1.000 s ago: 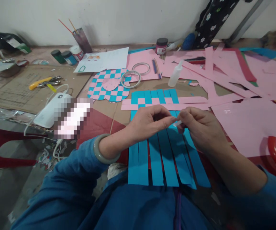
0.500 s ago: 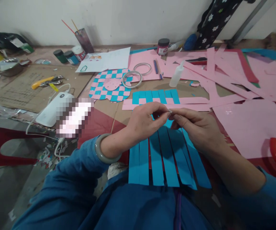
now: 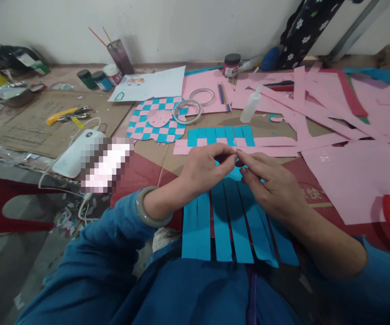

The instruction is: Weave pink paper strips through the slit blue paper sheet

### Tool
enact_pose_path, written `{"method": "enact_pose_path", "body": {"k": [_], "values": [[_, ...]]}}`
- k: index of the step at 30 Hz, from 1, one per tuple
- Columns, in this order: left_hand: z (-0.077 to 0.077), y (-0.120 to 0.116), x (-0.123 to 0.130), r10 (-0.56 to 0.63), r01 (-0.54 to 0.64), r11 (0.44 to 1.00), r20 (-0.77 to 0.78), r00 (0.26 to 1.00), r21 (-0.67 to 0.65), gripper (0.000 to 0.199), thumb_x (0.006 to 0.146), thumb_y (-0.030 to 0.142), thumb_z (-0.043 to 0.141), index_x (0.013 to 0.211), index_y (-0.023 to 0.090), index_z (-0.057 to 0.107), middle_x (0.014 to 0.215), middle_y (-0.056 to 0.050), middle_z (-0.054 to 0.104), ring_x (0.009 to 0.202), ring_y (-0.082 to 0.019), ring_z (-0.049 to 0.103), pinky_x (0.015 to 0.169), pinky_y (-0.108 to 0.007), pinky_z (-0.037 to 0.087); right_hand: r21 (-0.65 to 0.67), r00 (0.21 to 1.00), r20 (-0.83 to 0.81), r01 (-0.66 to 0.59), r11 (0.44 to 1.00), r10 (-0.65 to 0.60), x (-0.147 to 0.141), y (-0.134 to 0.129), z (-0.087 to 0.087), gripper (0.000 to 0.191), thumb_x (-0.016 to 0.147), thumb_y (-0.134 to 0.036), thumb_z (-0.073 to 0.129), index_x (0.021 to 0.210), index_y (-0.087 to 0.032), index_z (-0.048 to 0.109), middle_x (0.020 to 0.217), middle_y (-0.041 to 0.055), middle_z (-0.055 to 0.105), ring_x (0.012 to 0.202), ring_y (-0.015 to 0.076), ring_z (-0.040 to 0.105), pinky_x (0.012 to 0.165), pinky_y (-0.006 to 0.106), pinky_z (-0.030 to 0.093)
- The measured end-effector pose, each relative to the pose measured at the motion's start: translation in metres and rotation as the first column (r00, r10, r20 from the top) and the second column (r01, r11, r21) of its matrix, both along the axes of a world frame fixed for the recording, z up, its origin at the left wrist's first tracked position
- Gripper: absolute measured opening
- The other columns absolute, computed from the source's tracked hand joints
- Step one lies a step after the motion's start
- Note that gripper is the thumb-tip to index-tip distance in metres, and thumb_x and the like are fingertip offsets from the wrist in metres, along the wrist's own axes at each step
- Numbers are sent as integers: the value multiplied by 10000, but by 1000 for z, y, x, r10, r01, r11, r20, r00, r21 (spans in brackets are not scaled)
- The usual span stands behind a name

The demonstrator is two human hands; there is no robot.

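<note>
My left hand (image 3: 208, 164) is in a pinch, thumb and index fingertips pressed together; whatever sits between them is too small to make out. The index fingertip of my right hand (image 3: 269, 180) meets those fingertips, while its thumb stands apart and the other fingers are curled. Below both hands lies a blue paper sheet (image 3: 220, 225) cut into long strips, running down to my lap. Its upper end shows beyond my hands as blue strips (image 3: 211, 134) woven with pink paper strips (image 3: 276, 143). The middle of the weave is hidden by my hands.
A round blue-and-pink woven mat (image 3: 147, 126), tape rolls (image 3: 187, 113), pencils (image 3: 224, 97) and a glue bottle (image 3: 250, 107) lie beyond. Pink sheets (image 3: 357, 180) cover the right side. Left are a power bank (image 3: 78, 153), a blurred-out phone (image 3: 108, 167) and yellow-handled pliers (image 3: 61, 116).
My right thumb has come away from its index finger, and that index finger has moved slightly left to my left fingertips. The small pale bit between my fingertips no longer shows.
</note>
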State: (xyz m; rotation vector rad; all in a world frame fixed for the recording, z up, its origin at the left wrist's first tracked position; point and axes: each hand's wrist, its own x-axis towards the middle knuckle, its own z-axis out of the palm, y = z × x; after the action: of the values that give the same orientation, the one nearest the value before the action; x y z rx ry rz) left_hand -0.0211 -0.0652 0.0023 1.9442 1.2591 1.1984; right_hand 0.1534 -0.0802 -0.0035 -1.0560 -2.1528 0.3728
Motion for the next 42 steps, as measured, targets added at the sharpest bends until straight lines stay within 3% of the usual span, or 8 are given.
{"method": "enact_pose_path", "body": {"k": [10,15,22,31,42], "values": [[3,2,1,-17,23,997,73,997,-78,104,788,145,588,741,165,679,733,0,720,664,-92,629,647,-217,498,-126,1000,-27,2,992,-6,-2,-2,6,417,912,-193,455,1281,-270,633,1098,73,712,967,220,676,784,385,550],[4,5,0,-96,119,984,173,980,-132,89,757,144,576,701,156,644,657,15,650,604,-77,554,572,-202,442,-210,986,-160,10,978,-44,-1,1,6,327,915,-227,496,1169,-257,700,881,38,717,793,189,674,698,351,536],[5,2,1,-178,254,933,288,941,-254,86,751,197,578,703,150,632,640,12,600,600,-81,524,562,-210,429,-255,965,-224,78,964,-138,0,2,10,169,870,-247,608,951,-279,753,843,13,747,745,189,679,668,342,523],[5,0,1,-194,256,934,250,949,-249,73,737,183,593,684,157,636,640,12,598,617,-84,517,562,-207,424,-152,980,-132,126,980,-147,2,1,10,155,875,-235,585,873,-270,736,763,20,727,726,202,673,647,348,499],[6,-1,1,-204,263,927,226,952,-269,83,729,199,585,672,154,623,631,6,589,601,-88,513,549,-215,419,-88,992,-13,124,988,-125,5,2,11,171,887,-247,547,841,-268,710,802,29,733,762,216,675,646,346,470]]}}
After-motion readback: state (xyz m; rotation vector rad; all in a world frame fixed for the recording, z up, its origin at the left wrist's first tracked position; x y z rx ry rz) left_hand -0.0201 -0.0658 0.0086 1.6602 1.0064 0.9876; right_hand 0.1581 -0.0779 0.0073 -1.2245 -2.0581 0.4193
